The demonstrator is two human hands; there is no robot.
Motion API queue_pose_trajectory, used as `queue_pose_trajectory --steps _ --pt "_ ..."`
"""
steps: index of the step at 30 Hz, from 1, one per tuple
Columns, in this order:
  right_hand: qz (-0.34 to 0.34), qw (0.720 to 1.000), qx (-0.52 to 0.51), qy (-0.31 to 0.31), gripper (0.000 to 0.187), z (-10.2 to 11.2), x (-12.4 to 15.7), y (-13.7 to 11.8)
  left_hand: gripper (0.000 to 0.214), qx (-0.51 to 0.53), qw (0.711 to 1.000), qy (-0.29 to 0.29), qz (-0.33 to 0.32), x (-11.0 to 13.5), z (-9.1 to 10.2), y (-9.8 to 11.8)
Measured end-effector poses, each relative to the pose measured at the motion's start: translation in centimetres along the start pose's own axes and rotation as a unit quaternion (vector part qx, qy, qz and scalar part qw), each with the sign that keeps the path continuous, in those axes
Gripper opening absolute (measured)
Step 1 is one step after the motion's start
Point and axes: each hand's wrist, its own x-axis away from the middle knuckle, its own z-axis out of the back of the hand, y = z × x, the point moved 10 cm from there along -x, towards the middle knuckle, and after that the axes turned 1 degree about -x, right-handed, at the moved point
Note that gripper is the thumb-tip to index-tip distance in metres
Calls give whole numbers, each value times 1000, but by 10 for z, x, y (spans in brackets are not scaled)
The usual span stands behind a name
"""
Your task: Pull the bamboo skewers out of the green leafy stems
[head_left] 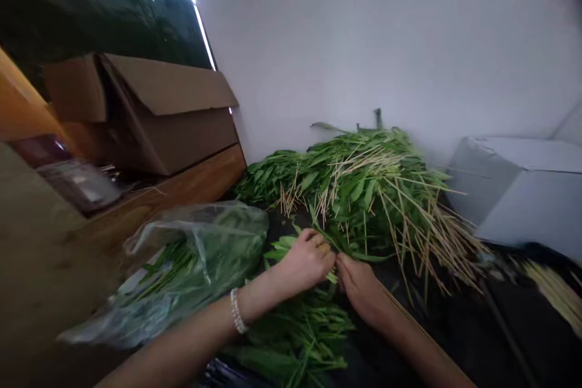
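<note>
My left hand (311,257), with a beaded bracelet and a gold-coloured ring, is closed around long green leaves (340,241). Right beside it, fingertips almost touching, my right hand (359,288) pinches the base of the leaves. Thin light-brown sticks (422,327) run back from it along my forearm. What lies between the fingertips is partly hidden. Below my hands is a heap of loose green leaves (313,327). Just beyond them rises a large pile of leaf bundles (364,176) with pale sticks (436,230) jutting out toward the right.
To the left lies a clear plastic bag (204,254) with green leaves and stems inside. Behind it, an open cardboard box (182,133) rests on a wooden surface (209,176). A white box (522,188) stands at right by the wall. More pale sticks (555,291) lie at the right edge.
</note>
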Motion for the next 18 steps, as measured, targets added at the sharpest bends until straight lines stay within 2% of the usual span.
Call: queue_pose_trajectory --steps 3,5,7,9,11,12,14,16,18 --pt "-16 1000 -2 9 33 4 0 2 17 48 999 -12 6 -7 3 -3" --pt "-13 1000 1 16 32 8 1 -3 15 119 991 -12 58 -12 1 -14" --pt "2 1000 2 21 31 12 2 -10 11 222 964 -4 145 -13 -3 -32" --pt "38 998 30 44 29 19 4 -19 15 324 919 9 222 -10 -5 -51" --pt "76 991 74 80 28 27 5 -25 18 373 889 30 263 -4 9 -69" --pt "88 987 92 95 28 30 6 -24 18 368 888 43 274 0 23 -77" --pt "98 982 125 107 28 33 6 -20 16 302 911 53 278 12 58 -88" --pt "102 977 155 103 27 31 5 -14 15 217 937 25 271 27 86 -85" --pt "107 972 183 97 27 29 5 -12 12 174 947 -60 263 47 85 -66"
